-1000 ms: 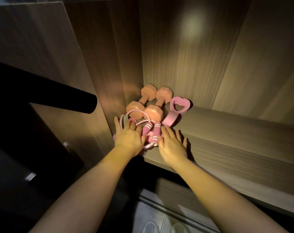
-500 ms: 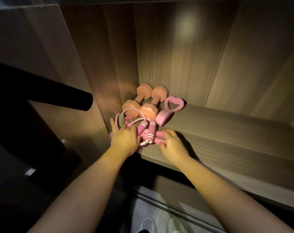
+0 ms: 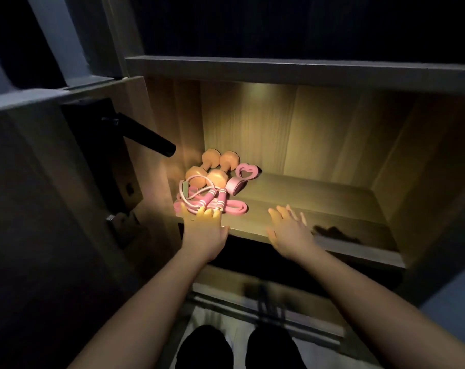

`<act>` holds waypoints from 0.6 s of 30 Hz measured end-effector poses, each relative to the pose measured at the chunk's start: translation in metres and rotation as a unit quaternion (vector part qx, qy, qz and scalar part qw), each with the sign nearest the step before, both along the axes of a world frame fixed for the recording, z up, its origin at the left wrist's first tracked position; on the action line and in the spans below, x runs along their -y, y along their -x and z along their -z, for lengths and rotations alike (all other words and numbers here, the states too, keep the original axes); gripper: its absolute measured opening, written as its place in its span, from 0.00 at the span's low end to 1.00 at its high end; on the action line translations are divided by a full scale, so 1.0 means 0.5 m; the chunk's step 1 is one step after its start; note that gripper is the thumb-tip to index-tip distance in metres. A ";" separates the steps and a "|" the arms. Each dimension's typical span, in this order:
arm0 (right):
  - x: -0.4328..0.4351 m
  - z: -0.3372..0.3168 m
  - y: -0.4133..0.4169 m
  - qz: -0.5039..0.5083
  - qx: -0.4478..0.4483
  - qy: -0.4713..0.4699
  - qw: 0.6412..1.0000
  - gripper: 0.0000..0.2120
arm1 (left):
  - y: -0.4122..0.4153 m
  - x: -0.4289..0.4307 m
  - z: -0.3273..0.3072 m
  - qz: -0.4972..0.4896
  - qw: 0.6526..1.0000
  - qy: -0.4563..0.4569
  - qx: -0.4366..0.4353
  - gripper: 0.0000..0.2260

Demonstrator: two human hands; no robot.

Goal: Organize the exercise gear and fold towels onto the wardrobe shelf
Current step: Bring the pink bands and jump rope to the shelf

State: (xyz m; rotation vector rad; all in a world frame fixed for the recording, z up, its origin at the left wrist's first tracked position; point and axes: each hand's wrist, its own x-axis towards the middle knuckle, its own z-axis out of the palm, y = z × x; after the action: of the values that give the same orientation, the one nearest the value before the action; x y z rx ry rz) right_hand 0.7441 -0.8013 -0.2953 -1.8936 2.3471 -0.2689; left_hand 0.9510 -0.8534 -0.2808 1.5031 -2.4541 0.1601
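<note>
**Nudge the rope back from the lip; keep the right side open**

The left hand [image 3: 203, 230] lies at the front lip of the shelf [image 3: 332, 201], fingers straight and touching the near loops of the jump rope [image 3: 212, 202]. It grips nothing. The right hand [image 3: 290, 230] hovers well apart from it, fingers spread, holding nothing.

Just past the left fingertips the rope is bunched against two dumbbells [image 3: 212, 169]. A heart-shaped grip [image 3: 243, 175] lies beside them, all in the corner ahead of the left hand.

The rope's near loops sit close to the lip, so a flat-fingered push inward looks like the right move. It should be gentle enough not to roll the dumbbells.

Ahead of the right hand and out to its right, open board shows, which looks like room for folded towels. None are in view.

Two edges to mind: the door handle [image 3: 146, 137] juts out to the left of the left hand, and the upper board [image 3: 279, 70] hangs over any deep reach.
</note>
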 end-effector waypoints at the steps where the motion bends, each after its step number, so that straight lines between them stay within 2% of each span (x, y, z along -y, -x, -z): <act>1: -0.038 -0.003 -0.005 0.005 0.001 0.008 1.000 0.27 | -0.002 -0.036 0.000 0.003 1.000 0.000 -0.007 0.19; 3: -0.121 0.002 -0.021 0.020 0.010 0.037 0.999 0.26 | -0.014 -0.115 0.010 0.014 1.000 0.001 -0.012 0.17; 9: -0.299 0.042 -0.051 0.050 0.021 0.056 0.997 0.27 | -0.032 -0.268 0.054 0.030 0.997 -0.006 -0.066 0.23; 14: -0.289 0.039 -0.057 0.038 0.043 0.034 0.998 0.27 | -0.006 -0.270 0.055 0.042 0.995 -0.021 -0.089 0.23; 18: -0.213 0.037 -0.049 0.010 0.040 0.030 0.999 0.27 | 0.019 -0.218 0.062 0.046 0.996 -0.049 -0.063 0.23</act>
State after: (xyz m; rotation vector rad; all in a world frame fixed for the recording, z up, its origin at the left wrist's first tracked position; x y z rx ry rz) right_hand 0.7685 -0.6946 -0.3137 -1.8493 2.3325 -0.4119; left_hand 0.9416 -0.7444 -0.3120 1.3886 -2.4557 -0.0708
